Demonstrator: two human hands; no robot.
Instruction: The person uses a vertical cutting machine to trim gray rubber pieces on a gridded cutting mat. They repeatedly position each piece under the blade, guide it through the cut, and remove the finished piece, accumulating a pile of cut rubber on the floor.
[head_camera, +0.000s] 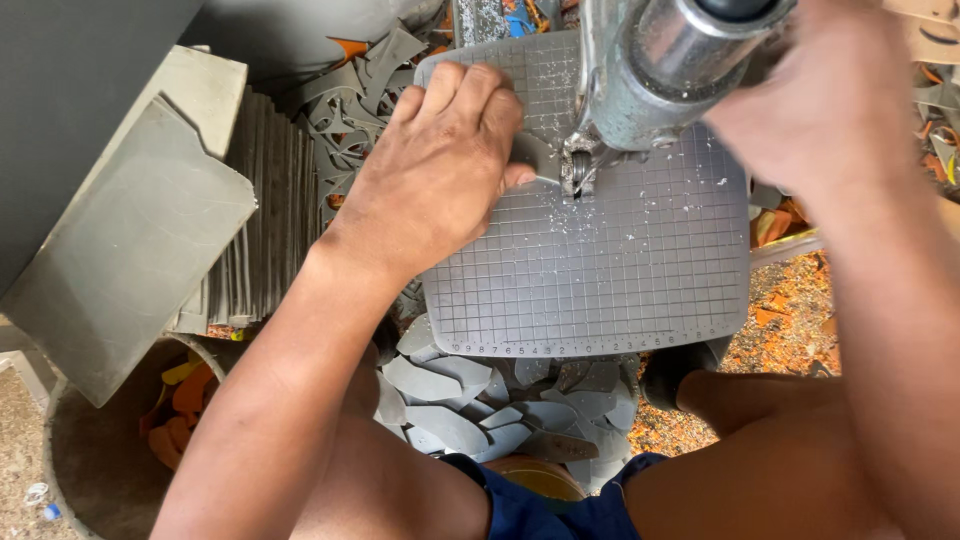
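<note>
Head view is showing my left fingers (470, 110) pressing flat on a small grey piece (535, 160), pinning it to the gridded cutting plate (620, 260); the piece is poking out from under my fingertips toward three o'clock, right against the cutter's blade (578, 172). My left hand (435, 170) is lying across the plate's ten-o'clock corner. My right hand (790, 95) is wrapping around the metal cutting machine (665, 70) at one o'clock; I cannot tell exactly how those fingers are closing, since the back of the hand is hiding them. White shavings are scattering over the grid near the blade. At six o'clock, below the plate and between my knees, a heap of cut grey leaf-shaped pieces (470, 410) is lying. At nine o'clock a stack of grey sheets (265, 210) is standing on edge beside a large grey slab (130, 250). At seven o'clock a round bucket (90, 460) is holding orange scraps.
</note>
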